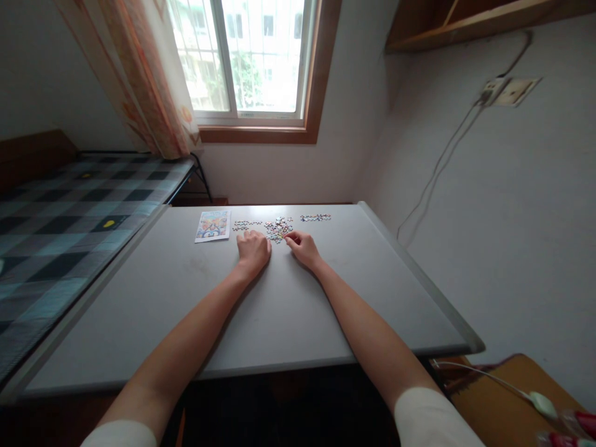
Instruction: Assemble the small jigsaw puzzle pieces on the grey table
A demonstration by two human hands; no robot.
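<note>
The small pile of jigsaw pieces (278, 227), with many colours, lies flat on the grey table (288, 316), toward its far edge, and it is my landmark here. At the near right edge of the pile is the right hand (302, 247); its thumb and forefinger come together at the tips, but I cannot tell whether they grip a piece, because it is too small to see. Just to the near left of the pile, the left hand (254, 247) is low over the table with its fingers curled inward; what is under or inside them is hidden, so I cannot tell if it holds something.

Close to the left of the pile there is a loose group of pieces (247, 223), beyond the left hand. To the right of the pile, a narrow band of pieces (315, 217) lies apart from it. Farther left than the loose group is a sheet with a coloured picture (213, 226), flat on the table.

Well beyond the pile stands a window (265, 56) with a brown frame, and to its left hangs an orange patterned curtain (139, 74). Far left of the pile is a bed (93, 198) with a checked cover. Far to the right, a socket (511, 92) is on the wall.
</note>
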